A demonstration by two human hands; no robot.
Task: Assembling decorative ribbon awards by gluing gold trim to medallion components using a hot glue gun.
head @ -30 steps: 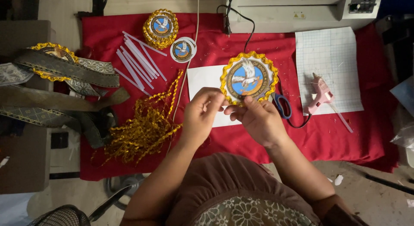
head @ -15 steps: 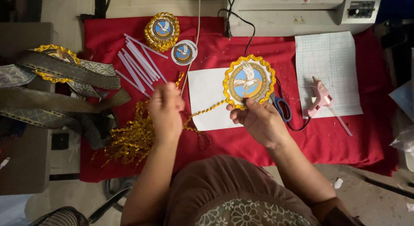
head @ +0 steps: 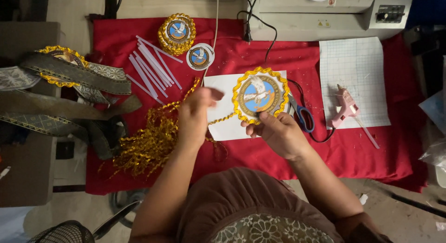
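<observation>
Badge (head: 259,94), round, blue centre with a white bird, edged in gold zigzag trim: I log it at centre frame, held up over a white sheet (head: 223,127) on the red cloth (head: 353,150). Right hand (head: 278,134) grips its lower edge, fingers closed on the rim, thumb in front. Left hand (head: 195,115) sits just left of the badge, fingers drawn together; it is blurred, so I cannot tell for certain what it pinches, though a strand of gold trim (head: 223,118) runs from the badge's lower left toward it.

Surroundings, working outward:
- Loose heap of gold trim (head: 148,143), left of the left hand, lower left of the cloth.
- Scissors with blue handles (head: 302,115), just right of the badge, partly under it.
- Pink glue gun (head: 346,106), right of centre, lying on the edge of a gridded white mat (head: 355,66).
- Clear glue sticks (head: 151,66), a loose fan, upper left of the cloth.
- Stack of finished trimmed badges (head: 176,33), top of the cloth; one untrimmed round disc (head: 200,56) just beside it.
- Patterned ribbon bands (head: 74,85) with another trimmed badge, far left.
- Grey-white machine (head: 325,13), top right, with a black cable trailing down onto the cloth.
</observation>
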